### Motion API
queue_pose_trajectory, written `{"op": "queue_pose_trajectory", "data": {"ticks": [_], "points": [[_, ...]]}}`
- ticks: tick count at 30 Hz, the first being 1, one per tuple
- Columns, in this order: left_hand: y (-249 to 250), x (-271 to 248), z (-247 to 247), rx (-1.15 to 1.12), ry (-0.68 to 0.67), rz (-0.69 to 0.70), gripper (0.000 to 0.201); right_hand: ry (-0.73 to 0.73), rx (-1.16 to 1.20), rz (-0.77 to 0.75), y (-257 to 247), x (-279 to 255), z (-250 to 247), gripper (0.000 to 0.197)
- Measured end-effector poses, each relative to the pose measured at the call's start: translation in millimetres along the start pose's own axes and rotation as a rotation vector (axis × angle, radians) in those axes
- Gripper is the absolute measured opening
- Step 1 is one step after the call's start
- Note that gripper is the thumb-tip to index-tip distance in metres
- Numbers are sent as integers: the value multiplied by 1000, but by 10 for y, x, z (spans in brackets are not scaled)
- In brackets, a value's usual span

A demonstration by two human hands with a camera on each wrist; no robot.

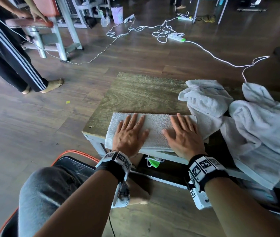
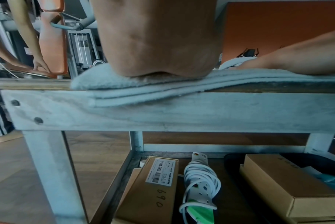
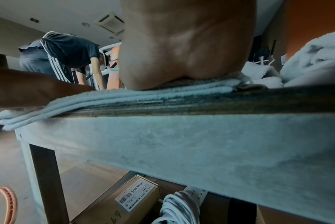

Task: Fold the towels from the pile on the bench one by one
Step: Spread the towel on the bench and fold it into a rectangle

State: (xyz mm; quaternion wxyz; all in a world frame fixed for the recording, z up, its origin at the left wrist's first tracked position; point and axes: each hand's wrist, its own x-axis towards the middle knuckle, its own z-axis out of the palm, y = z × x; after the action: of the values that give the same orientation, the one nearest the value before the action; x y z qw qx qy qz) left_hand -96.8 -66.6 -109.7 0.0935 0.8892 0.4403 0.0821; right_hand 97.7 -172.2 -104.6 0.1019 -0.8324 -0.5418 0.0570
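A: Where does the folded towel [image 1: 152, 127] lie?

B: At the near edge of the surface [image 1: 135, 93], its near hem hanging a little past the lip. The wrist views show several stacked layers there. Its long axis runs left to right, across the person's front.

A: And the hands?

B: Both flat on top, fingers straight and spread, grasping nothing. The left hand [image 1: 129, 134] presses the left half, the right hand [image 1: 183, 135] the right half, fingers pointing away from the body.

A: So what does the next move turn on?

B: My guess: either a last fold along that long axis, one end carried over to the other, or setting it aside. The unfolded pile [image 1: 248, 117] lies to the right, touching the towel's right end, so the right hand is nearer for fetching the next one.
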Motion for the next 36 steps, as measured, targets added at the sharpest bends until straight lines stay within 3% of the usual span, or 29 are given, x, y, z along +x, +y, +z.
{"op": "queue_pose_trajectory", "data": {"ticks": [6, 13, 18, 20, 23, 26, 32, 36], "points": [[-201, -62, -69, -29, 15, -77, 63, -32, 44, 89, 58, -12, -13, 78], [-430, -137, -169, -61, -30, -192, 62, -43, 52, 90, 61, -23, -51, 77], [-400, -92, -137, -48, -50, -250, 64, -138, 44, 54, 109, 53, -112, 79], [-388, -79, -129, -33, -58, -261, 65, -34, 30, -3, 125, 22, -188, 72], [-361, -66, -151, -25, -69, -278, 67, 272, 1, -145, 65, -168, -258, 31], [-271, -91, -188, -9, -70, -318, 68, 146, 40, -108, -28, -344, -265, 29], [-43, -267, -425, 216, 9, -383, 73, 123, 45, -192, -103, -198, -272, 21], [-87, -365, -598, 112, 37, -465, 70, 104, 37, -254, -206, -79, -335, 15]]}}
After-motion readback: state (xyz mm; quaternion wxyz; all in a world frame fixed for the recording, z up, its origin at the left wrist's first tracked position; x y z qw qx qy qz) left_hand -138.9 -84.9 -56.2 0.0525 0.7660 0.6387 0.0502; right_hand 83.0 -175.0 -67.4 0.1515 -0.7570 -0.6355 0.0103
